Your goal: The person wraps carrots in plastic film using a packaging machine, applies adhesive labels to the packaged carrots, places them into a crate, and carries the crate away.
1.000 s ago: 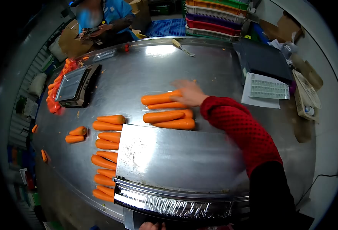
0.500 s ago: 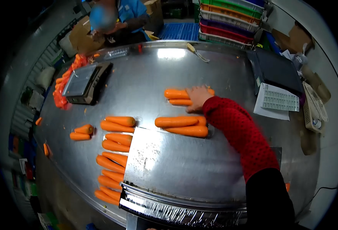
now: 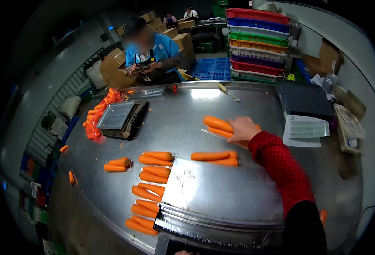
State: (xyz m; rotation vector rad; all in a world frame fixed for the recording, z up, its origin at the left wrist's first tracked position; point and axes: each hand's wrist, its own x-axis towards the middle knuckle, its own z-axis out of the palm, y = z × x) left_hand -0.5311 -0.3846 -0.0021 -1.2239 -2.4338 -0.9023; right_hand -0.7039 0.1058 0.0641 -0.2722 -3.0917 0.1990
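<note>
My right hand (image 3: 243,129), in a red sleeve, grips a clear-wrapped pack of carrots (image 3: 218,123) from above. The pack is tilted, and its right part is mostly hidden under my fingers. Just nearer lies another pack of carrots (image 3: 214,158) beside the metal wrapping machine (image 3: 221,187). At the bottom edge, only a sliver of my left hand (image 3: 182,253) shows; its fingers cannot be made out. Several pairs of carrots (image 3: 154,172) lie in a column along the machine's left side, with a smaller pack of carrots (image 3: 117,164) farther left.
A scale (image 3: 124,119) stands at the table's left beside a red net bag of carrots (image 3: 97,119). At the far edge lies a knife (image 3: 229,92). Stacked crates (image 3: 259,46) and a person in blue (image 3: 162,51) are beyond. Printed sheets (image 3: 308,129) lie at right.
The view has tipped upward, so the table sits lower in it. The carrot pack under my right hand has gone from lying level to tilted, and my fingers have closed more around it.
</note>
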